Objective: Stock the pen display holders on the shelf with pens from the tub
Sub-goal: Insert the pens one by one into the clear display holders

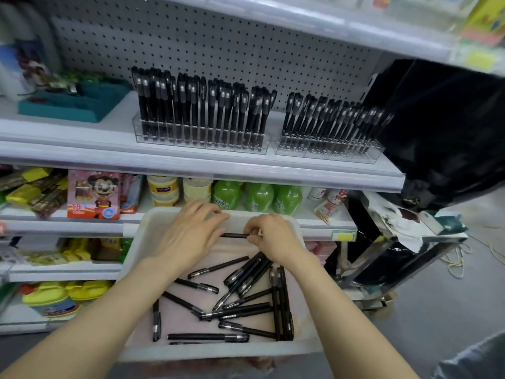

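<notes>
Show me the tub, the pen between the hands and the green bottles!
tub [218, 351]: head view, on its near front rim.
pen [235, 235]: head view, on the middle of its bare barrel.
green bottles [259, 196]: head view, on the body of the middle bottle.

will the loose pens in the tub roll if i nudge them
Probably slightly: the pens are slim and round, but the tub walls should contain them. Likely stiff and light: the right hand pinches one by its end.
</notes>
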Motion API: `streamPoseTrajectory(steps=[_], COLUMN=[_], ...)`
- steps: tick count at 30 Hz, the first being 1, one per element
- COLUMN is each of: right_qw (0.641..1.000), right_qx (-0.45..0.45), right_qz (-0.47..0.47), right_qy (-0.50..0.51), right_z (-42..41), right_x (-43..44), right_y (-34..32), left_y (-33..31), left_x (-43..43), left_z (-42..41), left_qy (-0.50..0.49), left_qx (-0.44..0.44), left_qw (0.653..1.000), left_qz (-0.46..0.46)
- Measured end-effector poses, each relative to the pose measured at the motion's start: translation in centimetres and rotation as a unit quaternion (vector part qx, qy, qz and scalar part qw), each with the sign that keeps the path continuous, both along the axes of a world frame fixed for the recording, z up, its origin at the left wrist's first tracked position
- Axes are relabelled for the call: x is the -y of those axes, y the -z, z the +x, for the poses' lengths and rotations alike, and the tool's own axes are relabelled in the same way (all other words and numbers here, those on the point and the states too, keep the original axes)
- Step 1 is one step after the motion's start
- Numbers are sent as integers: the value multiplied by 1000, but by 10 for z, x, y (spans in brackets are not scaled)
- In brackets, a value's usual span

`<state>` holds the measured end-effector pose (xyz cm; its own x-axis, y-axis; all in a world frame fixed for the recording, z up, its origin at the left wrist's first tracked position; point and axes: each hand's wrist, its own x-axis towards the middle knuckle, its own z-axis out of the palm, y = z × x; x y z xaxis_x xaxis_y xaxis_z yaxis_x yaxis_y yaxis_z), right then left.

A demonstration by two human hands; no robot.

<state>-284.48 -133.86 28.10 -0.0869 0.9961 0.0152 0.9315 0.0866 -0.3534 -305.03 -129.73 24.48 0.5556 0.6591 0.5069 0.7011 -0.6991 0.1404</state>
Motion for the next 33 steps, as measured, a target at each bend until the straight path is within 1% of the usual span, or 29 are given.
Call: streamPoseTrajectory(steps=[2,4,6,8,12,17,19,21,26,29,33], right_qw=[999,997,991,981,975,970,969,962,933,907,882], right_qx=[-14,-31,-38,-38,6,-11,-30,-54,-176,-204,-247], right_qz=[29,63,129,187,221,243,243,261,273,314,342], right_qy=[2,14,31,18,-36,-5,24,62,156,192,208], right_z=[11,23,34,43,51,88,110,133,193,228,257], right_x=[4,7,9,9,8,1,-1,-4,-19,-35,-63], right_y=[-14,-24,-31,-35,-38,-43,-49,-57,-83,-100,-121], left_y=[-10,-20,-31,-42,-57,-82,-96,-108,-116,-116,-108], left_x=[0,0,0,0,-4,-16,-22,-31,-62,-74,-91], left_z=[8,18,30,43,75,112,128,148,198,224,246], left_qy=[21,24,21,19,41,36,10,-1,-1,-17,-53], left_qx=[-26,-32,-31,-32,-34,2,31,49,-2,-19,-31], left_qw=[999,999,999,999,998,999,999,999,1000,999,997], left_qz=[10,6,4,6,22,26,14,1,14,30,43])
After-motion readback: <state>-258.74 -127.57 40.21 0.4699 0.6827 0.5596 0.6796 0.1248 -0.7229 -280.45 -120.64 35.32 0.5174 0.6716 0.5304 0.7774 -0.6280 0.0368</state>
